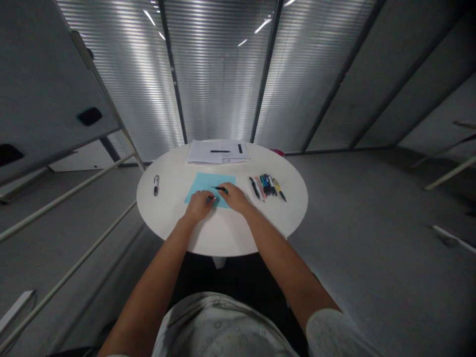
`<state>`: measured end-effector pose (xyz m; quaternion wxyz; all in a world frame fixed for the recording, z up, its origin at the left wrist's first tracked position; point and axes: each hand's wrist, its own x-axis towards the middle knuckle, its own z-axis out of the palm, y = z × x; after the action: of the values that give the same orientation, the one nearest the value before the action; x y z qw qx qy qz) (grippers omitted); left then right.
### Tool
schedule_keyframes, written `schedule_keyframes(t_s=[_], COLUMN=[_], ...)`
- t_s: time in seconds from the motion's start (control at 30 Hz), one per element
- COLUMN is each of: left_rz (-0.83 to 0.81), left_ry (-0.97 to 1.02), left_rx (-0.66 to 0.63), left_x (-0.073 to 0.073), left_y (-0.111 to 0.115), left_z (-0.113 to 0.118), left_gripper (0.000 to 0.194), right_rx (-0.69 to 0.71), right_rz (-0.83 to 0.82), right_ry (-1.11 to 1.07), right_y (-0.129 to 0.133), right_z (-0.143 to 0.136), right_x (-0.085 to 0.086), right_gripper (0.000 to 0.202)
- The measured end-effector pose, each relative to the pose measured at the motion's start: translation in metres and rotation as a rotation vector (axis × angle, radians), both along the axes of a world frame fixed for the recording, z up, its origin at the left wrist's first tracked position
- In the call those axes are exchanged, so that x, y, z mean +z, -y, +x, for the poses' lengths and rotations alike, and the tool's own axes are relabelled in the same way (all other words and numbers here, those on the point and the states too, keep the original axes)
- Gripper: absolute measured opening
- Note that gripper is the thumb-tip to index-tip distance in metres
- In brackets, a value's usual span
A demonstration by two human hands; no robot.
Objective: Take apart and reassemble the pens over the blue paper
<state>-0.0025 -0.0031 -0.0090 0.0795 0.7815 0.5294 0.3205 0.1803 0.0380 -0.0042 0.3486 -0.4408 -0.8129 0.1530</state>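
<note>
My left hand (200,205) is closed around a small dark piece (210,199) with a silvery end, mostly hidden by the fingers. My right hand (234,196) pinches a slim dark pen part (220,188), whose thin tip points left; a bit of green shows near the fingers. Both hands are close together over the front part of a light blue sheet (211,179). To the right of the sheet, several pens (267,186) lie side by side in a row, in black, pink, blue, white and yellow.
The round white table (223,243) also holds a stack of papers (201,151) at the back, with a black pen (220,151) on it. A thick marker (156,185) lies at the left. A whiteboard on a metal frame (130,141) stands left of the table.
</note>
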Motion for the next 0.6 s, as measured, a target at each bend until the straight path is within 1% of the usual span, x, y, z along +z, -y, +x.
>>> schedule_keyframes(t_s=[0.13, 0.17, 0.23, 0.37, 0.6], left_rz=[-0.028, -0.025, -0.016, -0.012, -0.043], left_ry=[0.433, 0.514, 0.615, 0.684, 0.678], left_rx=[0.131, 0.153, 0.169, 0.125, 0.106], left_x=[-0.005, -0.006, -0.007, -0.007, -0.002], left_y=[-0.008, -0.010, -0.012, -0.013, -0.008], left_z=[-0.008, -0.010, -0.012, -0.011, -0.008], left_gripper=[0.016, 0.016, 0.017, 0.020, 0.023], right_rx=[0.045, 0.062, 0.095, 0.131, 0.133], right_rz=[0.013, 0.015, 0.019, 0.029, 0.042], right_ry=[-0.058, -0.069, -0.082, -0.083, -0.065], right_y=[-0.001, 0.000, 0.001, 0.003, 0.000], right_z=[0.001, 0.001, 0.001, 0.001, 0.003], right_x=[-0.001, -0.001, 0.001, 0.003, -0.001], right_gripper=[0.024, 0.025, 0.026, 0.025, 0.026])
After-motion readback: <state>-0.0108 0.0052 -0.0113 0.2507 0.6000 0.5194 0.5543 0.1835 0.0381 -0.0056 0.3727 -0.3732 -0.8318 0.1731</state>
